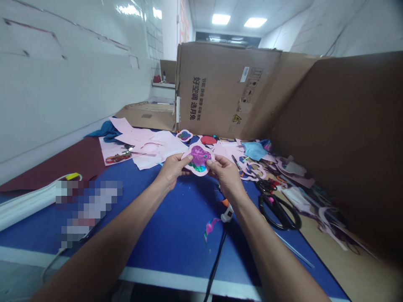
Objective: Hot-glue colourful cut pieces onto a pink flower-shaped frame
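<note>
Between both hands is a pink flower-shaped paper cutout with shiny purple and green fabric in its middle, raised above the blue table. My left hand pinches its left edge, thumb on the front face. Gripping the right edge, my right hand also has its thumb on the front. The fingertips behind the cutout are partly hidden. Beneath my right wrist lies a white tool with an orange tip and black cord, possibly a glue gun. A purple and green fabric scrap is beside it.
A similar flower cutout lies farther back, near pink paper sheets. Large black-handled scissors and smaller scissors are at right among scraps. Cardboard walls the back and right. A power strip sits at left.
</note>
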`<state>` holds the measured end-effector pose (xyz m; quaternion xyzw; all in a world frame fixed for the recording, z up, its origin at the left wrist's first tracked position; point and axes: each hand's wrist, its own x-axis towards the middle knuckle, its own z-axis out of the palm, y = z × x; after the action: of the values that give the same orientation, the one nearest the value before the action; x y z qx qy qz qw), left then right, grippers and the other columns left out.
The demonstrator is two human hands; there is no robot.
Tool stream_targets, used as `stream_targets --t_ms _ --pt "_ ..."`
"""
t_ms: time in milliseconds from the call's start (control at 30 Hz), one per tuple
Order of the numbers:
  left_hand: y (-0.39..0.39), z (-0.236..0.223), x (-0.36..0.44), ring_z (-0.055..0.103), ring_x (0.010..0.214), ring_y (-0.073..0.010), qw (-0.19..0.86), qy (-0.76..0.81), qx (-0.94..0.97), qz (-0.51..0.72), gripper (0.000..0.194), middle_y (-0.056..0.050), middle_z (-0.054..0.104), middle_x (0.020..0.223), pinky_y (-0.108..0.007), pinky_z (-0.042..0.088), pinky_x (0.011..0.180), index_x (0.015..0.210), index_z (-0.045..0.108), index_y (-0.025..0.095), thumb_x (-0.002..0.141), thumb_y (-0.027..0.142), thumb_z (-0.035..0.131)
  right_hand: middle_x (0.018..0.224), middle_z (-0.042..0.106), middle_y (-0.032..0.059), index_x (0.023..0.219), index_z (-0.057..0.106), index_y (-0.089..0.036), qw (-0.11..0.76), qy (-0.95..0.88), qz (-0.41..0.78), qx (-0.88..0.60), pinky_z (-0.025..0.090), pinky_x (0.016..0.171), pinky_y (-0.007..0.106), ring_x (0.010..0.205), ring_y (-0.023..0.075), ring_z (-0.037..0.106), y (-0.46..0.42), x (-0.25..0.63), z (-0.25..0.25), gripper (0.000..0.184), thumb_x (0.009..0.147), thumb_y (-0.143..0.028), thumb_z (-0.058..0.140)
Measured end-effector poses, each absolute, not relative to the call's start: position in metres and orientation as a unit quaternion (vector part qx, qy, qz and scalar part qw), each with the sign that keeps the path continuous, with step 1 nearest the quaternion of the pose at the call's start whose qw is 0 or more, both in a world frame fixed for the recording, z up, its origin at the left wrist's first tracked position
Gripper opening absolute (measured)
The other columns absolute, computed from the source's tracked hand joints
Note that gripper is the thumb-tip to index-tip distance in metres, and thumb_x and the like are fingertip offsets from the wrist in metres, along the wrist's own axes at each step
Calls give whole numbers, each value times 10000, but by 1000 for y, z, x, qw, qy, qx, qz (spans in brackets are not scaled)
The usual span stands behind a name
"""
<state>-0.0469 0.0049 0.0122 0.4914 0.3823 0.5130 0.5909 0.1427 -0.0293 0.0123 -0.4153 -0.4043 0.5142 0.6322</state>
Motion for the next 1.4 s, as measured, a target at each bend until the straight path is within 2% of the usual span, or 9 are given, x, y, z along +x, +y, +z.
stream_targets --t_ms 167,367,567,800,967,1067,1200,1267,1400 --pt "7 13 -47 718 726 -208 603 366 459 540 538 -79 809 832 -347 613 698 908 822 171 632 596 999 792 793 -5 1030 813 -214 593 -447 519 -423 533 660 274 642 133 653 -33 142 13 568 585 -489 1035" --pt "11 11 -47 708 699 -205 596 359 436 570 583 -60 804 813 -349 614 682 939 813 163 593 590 1008 844 819 36 1119 798 -193 531 -503 522 -438 541 677 279 765 200 744 -36 138 13 623 622 -507 1004" --pt "16 6 -54 669 657 -165 570 411 476 529 453 -49 791 790 -282 536 637 870 818 163 660 530 979 938 816 49 1218 760 -198 553 -488 468 -487 589 722 311 865 218 767 -30 146 12 642 704 -541 935" --pt "18 1 -62 610 573 -142 560 493 555 368 237 -43 746 688 -268 461 589 752 787 169 767 373 907 1052 800 84 1218 738 -182 601 -480 387 -509 592 740 336 931 236 768 -24 157 7 602 739 -529 851" --pt "22 -4 -67 591 547 -156 476 555 615 295 207 -28 713 650 -285 418 565 763 778 186 851 370 813 1025 786 84 1228 736 -181 589 -495 371 -520 595 775 365 936 242 764 -23 159 7 561 772 -497 816" --pt "25 -5 -71 684 687 -220 327 608 683 239 197 -52 756 754 -325 484 646 809 788 199 882 382 780 1011 779 81 1226 737 -177 585 -496 370 -524 596 778 371 927 240 759 -22 160 8 544 783 -484 807" --pt "26 -5 -76 730 1128 -354 63 607 762 219 260 -163 798 1184 -459 576 939 1115 821 181 934 349 741 1020 778 81 1234 737 -190 583 -502 365 -525 600 795 382 943 239 752 -22 161 9 515 804 -467 797" --pt "25 -6 -75 706 1233 -344 28 526 818 230 259 -163 779 1276 -477 564 1055 1162 817 177 972 276 671 1018 779 76 1228 739 -197 583 -502 365 -524 601 794 384 937 238 750 -22 162 9 504 804 -465 794" --pt "22 -11 -67 723 1288 -283 106 357 908 193 322 -113 797 1328 -438 548 1163 1195 827 197 1028 222 554 1003 777 68 1211 745 -200 584 -503 361 -525 600 782 382 926 238 746 -22 163 9 491 804 -472 790"
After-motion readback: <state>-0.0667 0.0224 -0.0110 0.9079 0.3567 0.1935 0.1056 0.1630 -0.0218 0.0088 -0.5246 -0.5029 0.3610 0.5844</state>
